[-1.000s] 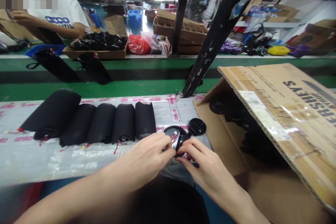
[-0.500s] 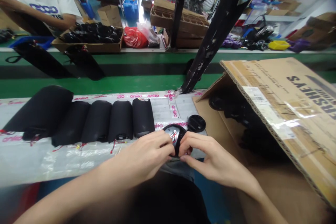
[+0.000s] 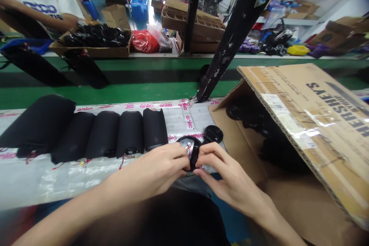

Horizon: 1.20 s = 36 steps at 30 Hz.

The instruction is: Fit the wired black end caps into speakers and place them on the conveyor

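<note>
In the head view, my left hand [image 3: 157,171] and right hand [image 3: 229,173] are pressed in close, fingertips pinching a round black housing [image 3: 193,157] with red wires, held over the plastic-sheeted bench [image 3: 80,178]. A round black cap [image 3: 212,134] lies just beyond, near a row of black padded covers [image 3: 129,132]

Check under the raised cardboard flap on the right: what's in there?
Under the raised cardboard flap lie dark round objects in shadow. The flap hides the rest, so their number and exact kind cannot be seen.
</note>
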Each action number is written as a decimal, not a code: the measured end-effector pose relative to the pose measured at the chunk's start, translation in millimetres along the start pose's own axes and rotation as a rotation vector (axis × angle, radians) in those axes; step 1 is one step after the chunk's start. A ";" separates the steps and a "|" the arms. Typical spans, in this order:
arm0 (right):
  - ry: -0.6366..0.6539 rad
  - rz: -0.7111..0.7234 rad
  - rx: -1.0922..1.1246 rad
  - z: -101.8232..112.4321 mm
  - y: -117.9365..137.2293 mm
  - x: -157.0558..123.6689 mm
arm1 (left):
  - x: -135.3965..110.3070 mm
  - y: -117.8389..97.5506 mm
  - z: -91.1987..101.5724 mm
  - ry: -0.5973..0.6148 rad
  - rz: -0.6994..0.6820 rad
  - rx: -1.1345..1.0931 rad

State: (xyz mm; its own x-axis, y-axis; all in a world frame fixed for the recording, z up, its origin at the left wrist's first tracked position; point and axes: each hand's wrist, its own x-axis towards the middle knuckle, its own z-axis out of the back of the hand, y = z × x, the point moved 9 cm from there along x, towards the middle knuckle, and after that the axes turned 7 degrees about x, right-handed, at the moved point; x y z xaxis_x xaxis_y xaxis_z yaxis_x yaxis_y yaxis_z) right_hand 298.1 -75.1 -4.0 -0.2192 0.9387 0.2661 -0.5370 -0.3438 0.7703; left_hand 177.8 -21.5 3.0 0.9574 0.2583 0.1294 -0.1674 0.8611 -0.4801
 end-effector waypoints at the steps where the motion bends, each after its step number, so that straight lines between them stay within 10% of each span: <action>1: -0.016 0.094 -0.068 0.9 5.9 -2.5 | 0.0 -1.0 0.6 -0.003 -0.005 -0.001; 5: -0.043 0.262 -0.290 1.8 19.4 -8.3 | 1.1 -3.6 1.2 -0.003 -0.011 0.035; 20: -0.011 0.098 -0.145 -15.5 8.6 -6.3 | -13.0 -10.3 1.1 -0.166 0.013 0.222; 27: -0.001 0.122 -0.199 -18.6 10.0 -5.7 | -5.4 -14.3 13.7 -0.034 -0.112 0.286; 32: -0.126 0.123 -0.162 -14.0 3.7 -9.7 | -36.9 11.4 4.6 -0.493 0.139 0.018; 36: -0.182 0.113 -0.040 -11.3 2.4 -15.1 | -55.7 41.2 -58.2 -0.662 0.482 -0.277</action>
State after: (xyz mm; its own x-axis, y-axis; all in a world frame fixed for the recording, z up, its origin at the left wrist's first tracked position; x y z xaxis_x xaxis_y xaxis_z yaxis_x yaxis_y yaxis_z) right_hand 290.9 -90.4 -12.7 -0.1307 0.8820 0.4527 -0.5497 -0.4445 0.7073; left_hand 131.3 -26.0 -74.5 0.4476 0.8442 0.2949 -0.3745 0.4764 -0.7955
